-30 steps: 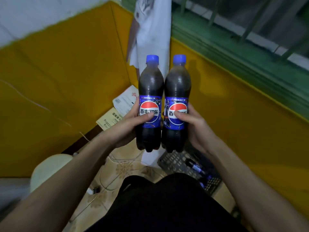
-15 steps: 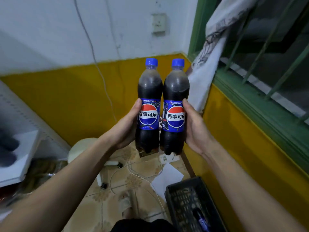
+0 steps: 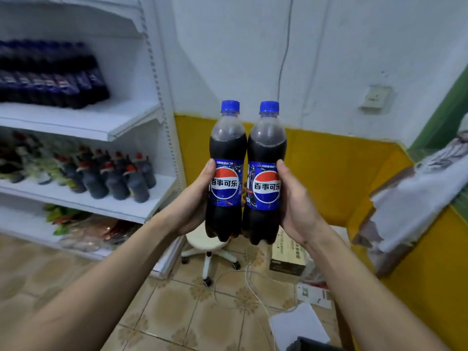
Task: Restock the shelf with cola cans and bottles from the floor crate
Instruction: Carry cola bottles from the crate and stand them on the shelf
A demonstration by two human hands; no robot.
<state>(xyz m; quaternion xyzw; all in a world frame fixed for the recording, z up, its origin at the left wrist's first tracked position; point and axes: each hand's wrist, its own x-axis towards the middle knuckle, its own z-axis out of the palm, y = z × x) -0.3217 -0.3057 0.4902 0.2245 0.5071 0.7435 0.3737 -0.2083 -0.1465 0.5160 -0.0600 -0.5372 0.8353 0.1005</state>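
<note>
1. Gripping one bottle each, we hold two clear plastic cola bottles with blue caps and blue labels upright at the centre of the frame, their sides touching.
2. Our left hand [image 3: 192, 198] curls round the left cola bottle [image 3: 226, 171], thumb lying along the edge of its label.
3. Our right hand [image 3: 297, 201] wraps the right cola bottle [image 3: 266, 173] the same way, thumb up against the label's right edge.
4. Both bottles hang in the air in front of the white and yellow wall [image 3: 329, 173], above a white swivel stool [image 3: 206, 245] on the tiled floor [image 3: 177, 307].
5. At the left of the frame stands a white metal shelf unit [image 3: 121, 127]; its upper board carries a blurred row of dark blue-labelled bottles [image 3: 50, 77], and the board below holds small dark bottles with red caps [image 3: 114, 173].
6. At the lower right of the frame we see a white sheet of paper [image 3: 298, 325], a white cable [image 3: 253, 287] and a cardboard box [image 3: 287, 252] on the floor.
7. A dark corner of the black crate [image 3: 311, 345] shows at the bottom edge.
</note>
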